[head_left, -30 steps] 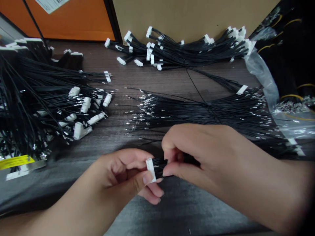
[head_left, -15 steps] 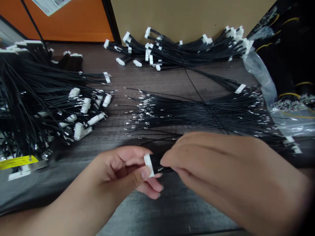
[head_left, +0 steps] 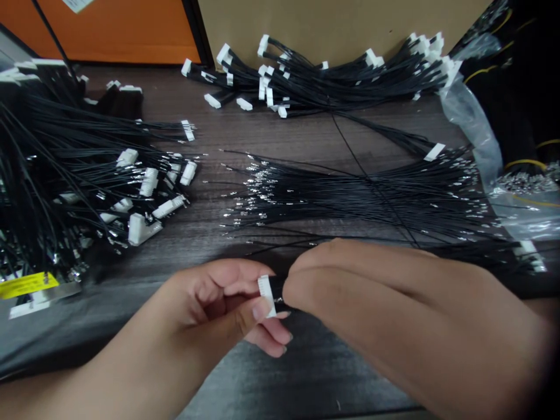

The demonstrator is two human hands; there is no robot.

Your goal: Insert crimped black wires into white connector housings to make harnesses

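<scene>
Between the thumb and fingers of my left hand (head_left: 231,303) is a white connector housing (head_left: 266,295), with black wires running out of its right side. My right hand (head_left: 345,280) is closed in a pinch right beside the housing. A wire with a small metal terminal (head_left: 279,300) shows at its fingertips, close to the housing's side. The wires beyond are mostly hidden behind the right hand. Just past both hands lies a spread bundle of loose black wires (head_left: 350,195) with metal terminals at both ends.
Wired white connectors (head_left: 149,182) are heaped at the left, near a yellow label (head_left: 28,284). Finished-looking harnesses (head_left: 324,87) lie at the back against a cardboard box (head_left: 341,29). Clear plastic bags (head_left: 475,125) with banded wire bundles stand at the right.
My right hand has turned and shifted slightly left, bringing the wire terminal closer to the connector housing. My left hand keeps its hold. The view has moved a little.
</scene>
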